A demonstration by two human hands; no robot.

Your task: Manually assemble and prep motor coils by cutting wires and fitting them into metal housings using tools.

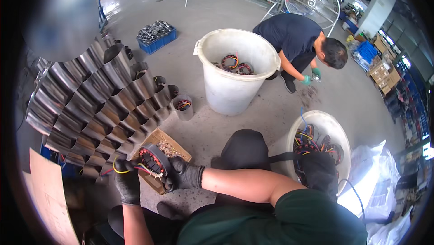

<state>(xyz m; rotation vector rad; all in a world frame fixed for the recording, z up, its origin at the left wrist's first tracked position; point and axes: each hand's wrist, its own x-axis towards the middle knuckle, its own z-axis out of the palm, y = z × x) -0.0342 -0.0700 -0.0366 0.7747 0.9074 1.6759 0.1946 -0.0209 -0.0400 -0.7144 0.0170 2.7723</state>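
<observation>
A motor stator (153,160), a dark ring with red and black windings inside, is held tilted above a shallow cardboard box (184,152). My right hand (187,176), in a dark grey glove, grips the ring's near right side. On the other side, my gloved left hand (127,186) is closed with its fingertips at the stator's lead wires. A yellow wire (115,169) loops around those fingertips, and a red wire sticks out to their left. Small copper-coloured scraps (168,148) lie in the box below.
Stacked shiny metal cylinders (86,104) rise on the left; one short cylinder (184,114) stands with windings inside. Two white bins (233,91) (344,132) hold stators. A blue crate (160,42) of metal parts sits farther back. A person in green gloves (307,80) crouches beyond.
</observation>
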